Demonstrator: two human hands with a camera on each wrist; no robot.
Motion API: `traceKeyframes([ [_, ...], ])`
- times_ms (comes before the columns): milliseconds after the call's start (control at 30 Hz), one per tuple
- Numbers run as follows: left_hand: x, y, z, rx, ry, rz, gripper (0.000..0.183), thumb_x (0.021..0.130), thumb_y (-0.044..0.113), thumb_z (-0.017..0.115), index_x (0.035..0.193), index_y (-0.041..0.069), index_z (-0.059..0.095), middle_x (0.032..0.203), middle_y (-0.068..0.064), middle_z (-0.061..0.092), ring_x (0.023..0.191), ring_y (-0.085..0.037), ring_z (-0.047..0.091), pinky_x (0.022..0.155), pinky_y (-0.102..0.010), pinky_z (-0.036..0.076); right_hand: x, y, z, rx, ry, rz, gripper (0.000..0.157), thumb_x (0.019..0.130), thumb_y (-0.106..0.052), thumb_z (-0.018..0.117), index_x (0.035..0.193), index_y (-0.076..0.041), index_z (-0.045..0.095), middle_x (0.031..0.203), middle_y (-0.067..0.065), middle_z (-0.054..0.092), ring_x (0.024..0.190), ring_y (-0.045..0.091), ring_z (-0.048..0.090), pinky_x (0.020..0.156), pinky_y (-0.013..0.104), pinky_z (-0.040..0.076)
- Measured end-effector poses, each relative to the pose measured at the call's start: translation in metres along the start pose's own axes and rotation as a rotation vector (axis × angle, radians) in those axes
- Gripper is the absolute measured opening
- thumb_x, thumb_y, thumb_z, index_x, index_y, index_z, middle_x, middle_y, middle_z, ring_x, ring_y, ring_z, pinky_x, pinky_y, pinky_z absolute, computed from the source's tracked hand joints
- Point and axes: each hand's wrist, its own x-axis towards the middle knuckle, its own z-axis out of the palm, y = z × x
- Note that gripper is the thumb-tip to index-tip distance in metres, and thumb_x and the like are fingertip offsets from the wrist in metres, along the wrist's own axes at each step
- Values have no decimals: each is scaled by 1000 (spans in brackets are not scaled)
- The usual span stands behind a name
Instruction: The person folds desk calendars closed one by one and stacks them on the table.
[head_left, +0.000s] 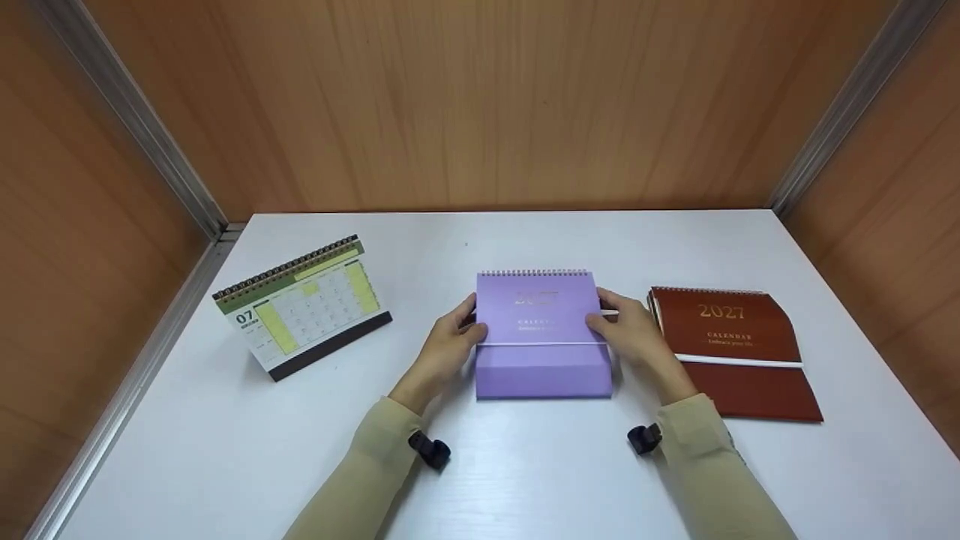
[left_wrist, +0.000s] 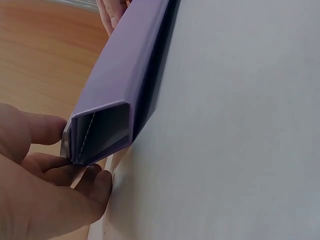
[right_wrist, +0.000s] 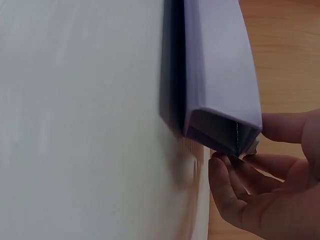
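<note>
A purple spiral-bound desk calendar (head_left: 534, 311) is between my two hands in the middle of the white table (head_left: 525, 480), its faint 2027 cover facing up. A thin pale band (head_left: 541, 344) crosses its front. My left hand (head_left: 442, 346) pinches its left edge, thumb on the front and fingers behind. On the right edge my right hand (head_left: 636, 334) pinches it the same way. Both wrist views show the hollow, open-ended fold of the calendar's base (left_wrist: 107, 127), with the left hand (left_wrist: 45, 175) and right hand (right_wrist: 280, 180) at its sides. Whether the base touches the table I cannot tell.
To the left, a green and white desk calendar (head_left: 311, 304) showing 07 stands tilted. A brown 2027 calendar (head_left: 750, 390) with a white band (head_left: 739, 361) lies right of my right hand. Wood-grain panels (head_left: 510, 105) enclose the table at the back and sides.
</note>
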Motion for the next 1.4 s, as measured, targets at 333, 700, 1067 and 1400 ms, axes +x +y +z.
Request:
traceKeyframes([
  [333,7,-13,2,0,41,-22,64,99,13,53,155,6,22,158,-9,31,143,-23,33,118,-35,23,0,5,0,-2,-33,18,60,97,-17,58,150,1,34,138,22,53,122,36,57,104,45,44],
  [700,9,-15,1,-35,24,-48,66,98,13,53,155,5,20,160,-8,25,146,-21,24,119,-34,19,-2,5,1,5,-57,38,58,97,-16,56,150,0,35,137,23,54,124,36,55,107,46,40],
  [1067,7,-16,1,-50,0,-73,65,99,11,51,155,6,19,160,-9,23,147,-21,21,119,-34,18,-5,1,1,2,-92,66,60,98,-17,56,151,-1,32,140,23,52,131,37,48,113,47,33],
  [1400,8,-16,1,-9,-12,-89,66,99,13,52,156,6,18,160,-8,23,148,-20,20,120,-34,16,-4,5,2,-49,-103,41,58,98,-16,56,149,0,36,137,23,54,131,38,47,113,50,31],
])
